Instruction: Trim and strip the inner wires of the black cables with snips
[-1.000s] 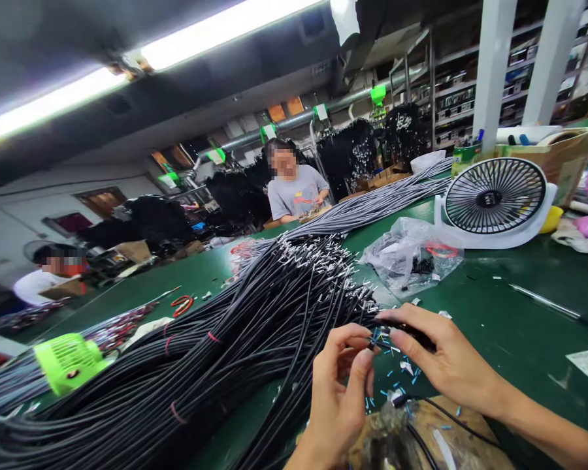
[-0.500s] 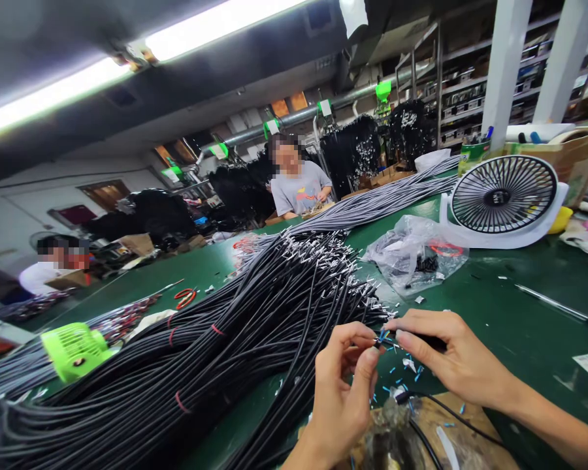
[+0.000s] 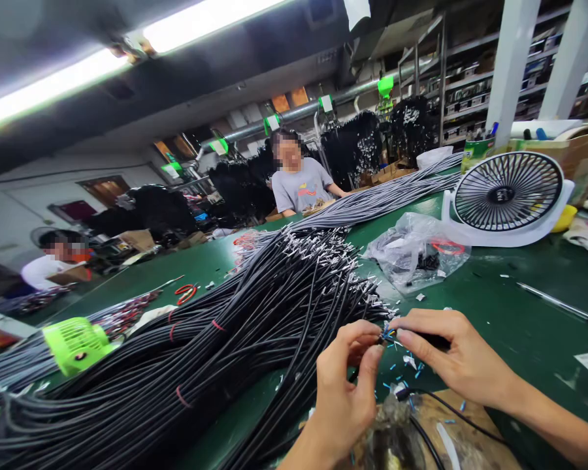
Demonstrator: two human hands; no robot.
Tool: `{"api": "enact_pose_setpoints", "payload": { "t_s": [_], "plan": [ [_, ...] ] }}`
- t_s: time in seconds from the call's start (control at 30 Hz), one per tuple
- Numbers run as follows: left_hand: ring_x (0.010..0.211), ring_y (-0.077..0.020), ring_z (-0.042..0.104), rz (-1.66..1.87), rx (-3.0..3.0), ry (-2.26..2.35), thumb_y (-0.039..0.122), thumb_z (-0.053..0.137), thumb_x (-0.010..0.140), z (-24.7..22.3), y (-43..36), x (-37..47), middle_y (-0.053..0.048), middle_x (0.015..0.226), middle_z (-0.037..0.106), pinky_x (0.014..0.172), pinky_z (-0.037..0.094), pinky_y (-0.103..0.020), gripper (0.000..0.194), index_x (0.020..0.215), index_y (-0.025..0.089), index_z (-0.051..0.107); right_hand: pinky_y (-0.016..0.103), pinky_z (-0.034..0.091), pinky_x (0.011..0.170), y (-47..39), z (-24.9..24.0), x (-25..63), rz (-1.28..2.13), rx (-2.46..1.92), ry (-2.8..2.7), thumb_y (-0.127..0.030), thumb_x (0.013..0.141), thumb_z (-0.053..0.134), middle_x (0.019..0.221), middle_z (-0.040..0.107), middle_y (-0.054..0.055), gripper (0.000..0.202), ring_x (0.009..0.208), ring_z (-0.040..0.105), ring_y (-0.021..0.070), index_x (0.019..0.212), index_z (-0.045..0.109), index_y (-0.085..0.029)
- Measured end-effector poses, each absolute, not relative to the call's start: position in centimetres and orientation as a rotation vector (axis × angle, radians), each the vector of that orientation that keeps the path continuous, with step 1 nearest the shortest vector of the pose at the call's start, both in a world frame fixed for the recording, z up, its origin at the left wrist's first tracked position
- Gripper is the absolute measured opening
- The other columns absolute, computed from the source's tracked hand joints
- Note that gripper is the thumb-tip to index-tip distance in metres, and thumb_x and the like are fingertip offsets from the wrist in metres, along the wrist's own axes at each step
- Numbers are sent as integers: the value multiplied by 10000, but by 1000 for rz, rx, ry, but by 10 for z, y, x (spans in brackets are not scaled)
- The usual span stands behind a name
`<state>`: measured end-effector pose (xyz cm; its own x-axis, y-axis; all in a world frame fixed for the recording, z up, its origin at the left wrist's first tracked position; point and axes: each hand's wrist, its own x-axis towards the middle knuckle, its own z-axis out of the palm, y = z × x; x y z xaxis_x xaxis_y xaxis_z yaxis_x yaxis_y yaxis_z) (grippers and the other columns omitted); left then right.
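My left hand (image 3: pixel 347 391) pinches the end of a black cable between thumb and forefinger. Thin blue and yellow wires (image 3: pixel 388 333) fan out of that end. The fingertips of my right hand (image 3: pixel 451 352) are closed on these wires, close to the left fingertips. Something dark (image 3: pixel 436 341) shows under the right palm; its kind is hidden. Left of both hands lies a big bundle of black cables (image 3: pixel 255 313), with stripped white ends towards the hands. Small blue wire scraps (image 3: pixel 418 370) are scattered on the table below the fingers.
A white fan (image 3: pixel 507 192) stands at the right behind a clear plastic bag (image 3: pixel 411 251). Grey cables (image 3: pixel 387 202) run across the green table (image 3: pixel 509 307). A pen-like rod (image 3: pixel 551 300) lies right. A green fan (image 3: pixel 78 344) sits left. Two people work beyond.
Both hands stay nearly in place at the cable end, with small finger shifts on the wires. The person across the table has moved an arm outward. The view has tilted slightly.
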<state>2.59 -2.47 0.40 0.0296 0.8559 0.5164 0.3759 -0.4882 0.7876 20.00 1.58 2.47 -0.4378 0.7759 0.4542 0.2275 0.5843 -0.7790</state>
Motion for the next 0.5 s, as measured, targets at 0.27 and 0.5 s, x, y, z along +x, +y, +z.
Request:
{"api": "enact_pose_setpoints", "payload": {
  "t_s": [0.27, 0.5],
  "plan": [
    [576, -124, 595, 1496, 1920, 1507, 164, 642, 770, 12, -20, 26, 3, 638, 615, 541, 466, -207, 45, 729, 172, 625, 231, 440, 635, 11, 20, 195, 669, -870, -1869, -233, 874, 529, 717, 655, -1, 198, 628, 571, 122, 948, 711, -203],
    [412, -79, 459, 1315, 1841, 1369, 259, 516, 862, 21, -23, 25, 14, 522, 504, 420, 348, -192, 260, 667, 135, 636, 234, 457, 630, 10, 22, 196, 667, -818, -1875, -209, 868, 533, 748, 674, 2, 196, 649, 593, 128, 966, 702, -210]
  ]
}}
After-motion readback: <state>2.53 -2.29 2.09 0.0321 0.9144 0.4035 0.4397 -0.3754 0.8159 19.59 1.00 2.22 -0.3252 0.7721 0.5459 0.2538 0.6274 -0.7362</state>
